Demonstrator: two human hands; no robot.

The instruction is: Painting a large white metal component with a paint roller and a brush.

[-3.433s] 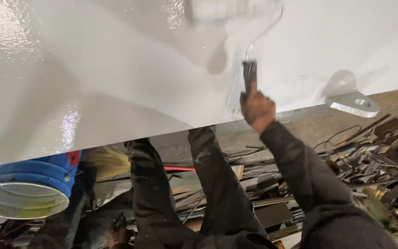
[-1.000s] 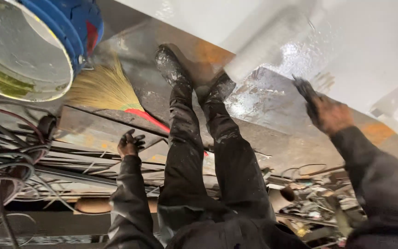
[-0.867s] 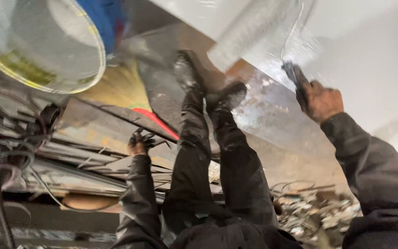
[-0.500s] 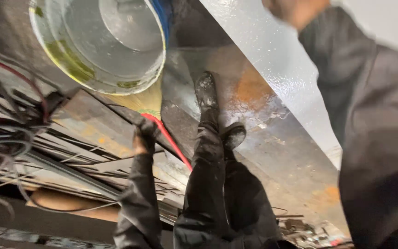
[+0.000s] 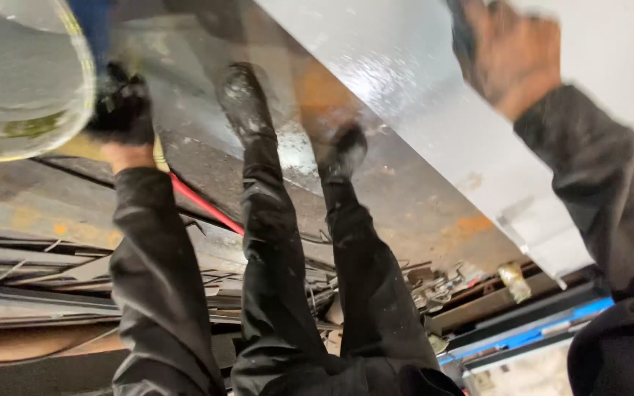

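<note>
A person in dark work clothes reaches toward a large white plastic bucket (image 5: 16, 81) beside a white-painted flat panel (image 5: 434, 95).

Head view: the left hand (image 5: 120, 110), in a dark glove, is at the upper left with its fingers curled against the bucket's rim; whether it grips the rim cannot be told. The bucket fills the upper left corner, with a yellow-green streak on its wall. The bare right hand (image 5: 511, 62) is raised at the upper right over the panel, blurred, closed round a dark handle (image 5: 460, 37) of which only a short piece shows. Between the arms, two dark trouser legs end in scuffed black boots (image 5: 247, 99) on the stained metal floor (image 5: 405, 213). A thin red rod (image 5: 203, 205) lies just right of the left sleeve.
</note>
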